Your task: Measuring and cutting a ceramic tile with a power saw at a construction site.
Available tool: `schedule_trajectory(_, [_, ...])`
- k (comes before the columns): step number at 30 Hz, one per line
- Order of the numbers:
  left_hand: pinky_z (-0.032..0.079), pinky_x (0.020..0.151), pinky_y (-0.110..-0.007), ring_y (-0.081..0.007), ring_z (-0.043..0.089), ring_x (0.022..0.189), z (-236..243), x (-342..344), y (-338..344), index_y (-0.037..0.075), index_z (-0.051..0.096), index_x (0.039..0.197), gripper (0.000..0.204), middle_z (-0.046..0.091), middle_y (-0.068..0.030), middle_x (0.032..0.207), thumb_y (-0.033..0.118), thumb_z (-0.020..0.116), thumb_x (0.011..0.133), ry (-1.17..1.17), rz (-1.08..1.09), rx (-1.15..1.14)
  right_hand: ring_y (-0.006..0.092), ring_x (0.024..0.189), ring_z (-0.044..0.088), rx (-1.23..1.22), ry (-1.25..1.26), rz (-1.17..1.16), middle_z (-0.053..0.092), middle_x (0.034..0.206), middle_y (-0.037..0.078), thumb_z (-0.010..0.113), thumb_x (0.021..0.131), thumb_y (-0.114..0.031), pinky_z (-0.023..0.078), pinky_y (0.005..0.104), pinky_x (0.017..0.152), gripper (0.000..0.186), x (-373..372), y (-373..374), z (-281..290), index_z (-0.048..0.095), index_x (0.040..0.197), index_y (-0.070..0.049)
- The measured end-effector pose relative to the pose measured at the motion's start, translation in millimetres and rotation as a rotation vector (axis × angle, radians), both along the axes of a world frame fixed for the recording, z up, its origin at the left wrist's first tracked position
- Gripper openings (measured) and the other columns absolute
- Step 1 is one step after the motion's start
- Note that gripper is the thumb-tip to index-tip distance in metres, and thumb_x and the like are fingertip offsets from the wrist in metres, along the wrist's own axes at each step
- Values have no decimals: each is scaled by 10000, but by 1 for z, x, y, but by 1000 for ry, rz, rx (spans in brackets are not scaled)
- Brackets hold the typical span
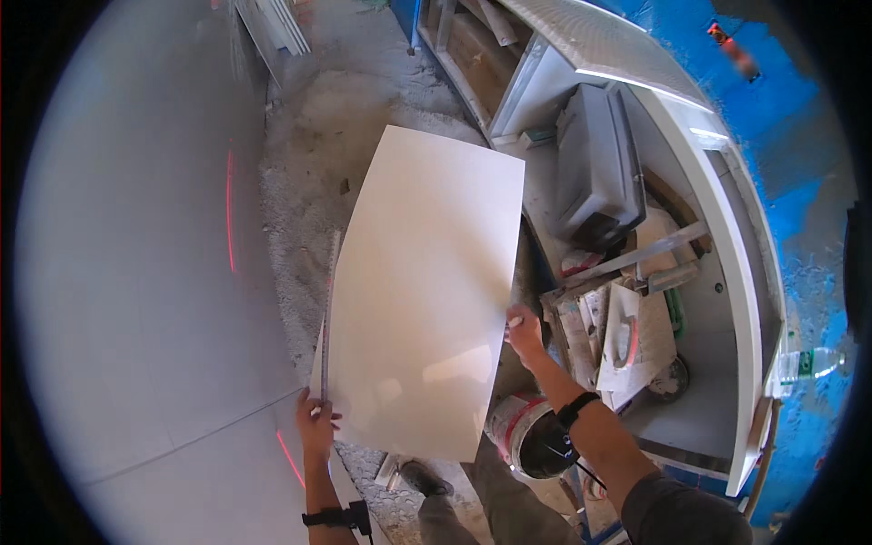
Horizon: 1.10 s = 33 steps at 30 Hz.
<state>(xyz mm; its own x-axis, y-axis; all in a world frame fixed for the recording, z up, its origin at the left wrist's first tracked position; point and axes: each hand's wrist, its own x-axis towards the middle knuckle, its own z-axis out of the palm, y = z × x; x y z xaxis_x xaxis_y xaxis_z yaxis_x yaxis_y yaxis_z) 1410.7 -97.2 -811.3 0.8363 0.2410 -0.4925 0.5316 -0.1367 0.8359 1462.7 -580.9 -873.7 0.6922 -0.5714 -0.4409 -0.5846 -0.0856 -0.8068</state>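
Observation:
A large white rectangular panel (422,263) stands in front of me, filling the middle of the view. A long thin measuring strip (329,309) runs along its left edge. My left hand (318,418) has its fingers curled on the lower end of this strip, beside the panel. My right hand (523,334) is closed at the panel's right edge; a small pale spot among its fingers is too small to make out.
A wall (145,245) with red laser lines is at left. At right, a white cabinet frame (736,291) holds a grey case (595,168), trowel (622,331) and scraps. A bucket (518,427) stands by my legs, a bottle (808,363) far right. Rough floor (309,109) lies beyond.

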Motion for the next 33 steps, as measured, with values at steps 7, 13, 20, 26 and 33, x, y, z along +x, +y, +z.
schedule_trajectory(7, [489, 434, -258, -202, 720, 652, 21, -17, -45, -28, 510, 1309, 397, 606, -171, 1244, -1, 622, 929, 79, 54, 115, 448, 894, 699, -572, 55, 272, 711, 873, 183, 639, 838, -30, 543, 521, 774, 250, 36, -6, 6, 618, 1070, -119])
schedule_trajectory(13, [581, 511, -277, -275, 773, 744, 7, -110, -80, -102, 657, 901, 82, 381, -218, 1505, -26, 631, 918, 195, -69, -45, 453, 828, 657, -553, -68, 333, 630, 792, 154, 649, 766, 54, 489, 499, 673, 256, 78, -32, 38, 548, 939, -106])
schedule_trajectory(20, [592, 538, -292, -282, 778, 793, 4, -144, -110, -119, 683, 955, 125, 520, -234, 1409, 1, 673, 923, 383, -161, -185, 468, 907, 657, -699, 42, 589, 687, 902, 202, 772, 822, -81, 505, 562, 734, 331, 118, -45, 42, 599, 1104, -101])
schedule_trajectory(26, [582, 553, -293, -234, 769, 749, 27, -101, -109, -102, 696, 971, 149, 663, -243, 1254, 42, 674, 942, 334, -197, -78, 496, 977, 657, -632, 44, 527, 681, 1029, 288, 754, 892, -183, 528, 577, 800, 478, 104, -44, 30, 572, 1324, -90])
schedule_trajectory(33, [471, 529, -367, -198, 619, 533, 79, 104, -88, -49, 696, 836, 212, 623, -128, 577, 134, 638, 924, -32, -40, 388, 498, 988, 656, -700, 127, 616, 680, 1029, 292, 721, 925, -200, 522, 582, 808, 455, 116, -35, 48, 571, 1332, -63])
